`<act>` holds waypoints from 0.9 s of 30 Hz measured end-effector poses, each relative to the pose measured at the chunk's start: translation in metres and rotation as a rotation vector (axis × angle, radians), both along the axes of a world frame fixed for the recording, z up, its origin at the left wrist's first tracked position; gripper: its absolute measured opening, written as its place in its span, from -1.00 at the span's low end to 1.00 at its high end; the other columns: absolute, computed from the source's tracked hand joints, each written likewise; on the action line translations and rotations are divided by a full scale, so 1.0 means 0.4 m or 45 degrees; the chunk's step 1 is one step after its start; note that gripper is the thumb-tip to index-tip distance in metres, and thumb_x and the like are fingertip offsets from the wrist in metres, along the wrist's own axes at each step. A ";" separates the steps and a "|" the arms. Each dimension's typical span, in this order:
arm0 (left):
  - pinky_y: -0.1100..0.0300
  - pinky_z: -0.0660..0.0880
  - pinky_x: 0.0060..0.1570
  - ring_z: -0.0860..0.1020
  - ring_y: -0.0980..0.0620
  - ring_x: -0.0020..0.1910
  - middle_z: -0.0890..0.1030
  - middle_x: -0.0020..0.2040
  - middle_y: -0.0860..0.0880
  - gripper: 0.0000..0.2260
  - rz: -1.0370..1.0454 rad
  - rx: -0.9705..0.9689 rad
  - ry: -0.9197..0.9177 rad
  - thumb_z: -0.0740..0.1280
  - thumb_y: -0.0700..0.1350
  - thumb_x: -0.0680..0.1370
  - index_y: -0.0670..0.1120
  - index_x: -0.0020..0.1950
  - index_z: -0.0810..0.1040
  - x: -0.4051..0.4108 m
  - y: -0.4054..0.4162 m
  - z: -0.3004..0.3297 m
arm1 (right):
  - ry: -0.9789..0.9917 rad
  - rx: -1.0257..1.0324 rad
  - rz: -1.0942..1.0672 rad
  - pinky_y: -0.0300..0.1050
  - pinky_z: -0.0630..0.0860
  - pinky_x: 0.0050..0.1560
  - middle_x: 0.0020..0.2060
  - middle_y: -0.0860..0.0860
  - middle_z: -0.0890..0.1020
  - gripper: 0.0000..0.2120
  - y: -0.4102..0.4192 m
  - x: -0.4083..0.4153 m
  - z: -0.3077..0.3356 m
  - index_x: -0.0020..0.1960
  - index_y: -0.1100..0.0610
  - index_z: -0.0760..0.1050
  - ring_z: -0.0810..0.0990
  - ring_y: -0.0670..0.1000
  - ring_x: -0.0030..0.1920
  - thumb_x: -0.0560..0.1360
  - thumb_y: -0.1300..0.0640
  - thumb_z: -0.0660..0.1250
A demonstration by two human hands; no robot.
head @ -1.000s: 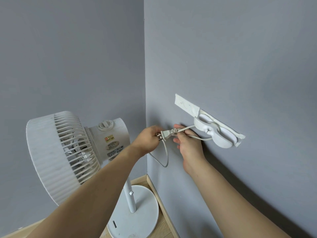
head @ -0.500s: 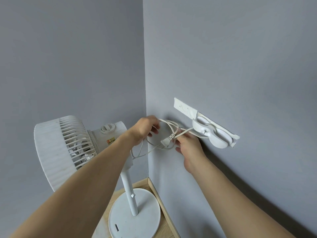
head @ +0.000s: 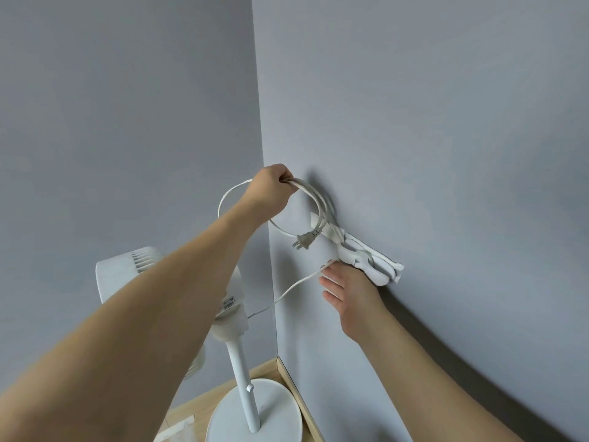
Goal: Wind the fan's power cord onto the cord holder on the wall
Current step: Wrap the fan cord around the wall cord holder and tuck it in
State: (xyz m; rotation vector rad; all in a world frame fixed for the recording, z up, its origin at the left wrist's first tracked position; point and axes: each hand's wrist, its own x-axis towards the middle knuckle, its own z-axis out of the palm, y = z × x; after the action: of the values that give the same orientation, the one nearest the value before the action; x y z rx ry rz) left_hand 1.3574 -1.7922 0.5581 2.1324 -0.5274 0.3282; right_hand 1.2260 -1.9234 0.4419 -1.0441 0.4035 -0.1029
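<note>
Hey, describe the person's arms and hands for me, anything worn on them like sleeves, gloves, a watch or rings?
Both forearms are bare as far as the frame shows: no sleeves in view. The left hand and right hand wear no gloves, and no watch, bracelet or ring shows on the sides facing the camera. No markings are visible.

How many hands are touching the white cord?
2. The left hand grips the looped cord up near the corner; the right hand presses the cord beside the wall holder.
</note>
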 end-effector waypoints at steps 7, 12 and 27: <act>0.34 0.28 -0.51 0.37 0.09 -0.43 0.43 -0.37 0.05 -0.89 -0.052 0.140 -0.177 0.30 -0.13 0.57 -0.10 -0.15 0.49 -0.152 -0.029 0.129 | 0.265 -0.126 0.185 -0.01 0.48 0.22 0.14 0.11 0.61 -0.78 -0.006 -0.072 0.024 0.14 0.20 0.48 0.57 0.13 0.18 0.59 0.18 0.13; 0.24 0.32 -0.43 0.39 0.05 -0.39 0.46 -0.32 0.01 -0.88 -0.096 0.319 -0.234 0.28 -0.13 0.58 -0.15 -0.09 0.53 -0.280 -0.065 0.188 | 0.221 -0.213 0.328 0.05 0.52 0.13 0.10 0.16 0.63 -0.73 -0.029 -0.162 0.059 0.20 0.21 0.48 0.61 0.18 0.07 0.55 0.23 0.15; 0.26 0.24 -0.45 0.27 0.09 -0.46 0.41 -0.40 0.00 -0.87 -0.492 0.401 0.214 0.34 -0.17 0.55 -0.09 -0.04 0.70 -0.529 -0.104 0.110 | 0.204 -0.138 -0.119 0.05 0.51 0.18 0.07 0.16 0.62 -0.70 -0.094 -0.408 0.114 -0.15 0.27 0.45 0.57 0.14 0.00 0.51 0.44 -0.04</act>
State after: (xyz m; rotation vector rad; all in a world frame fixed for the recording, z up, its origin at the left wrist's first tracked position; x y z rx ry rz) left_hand 1.1459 -1.8339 0.6022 2.2669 -0.9207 -0.1606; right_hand 1.0629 -1.9608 0.4874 -1.1441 0.5974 -0.1258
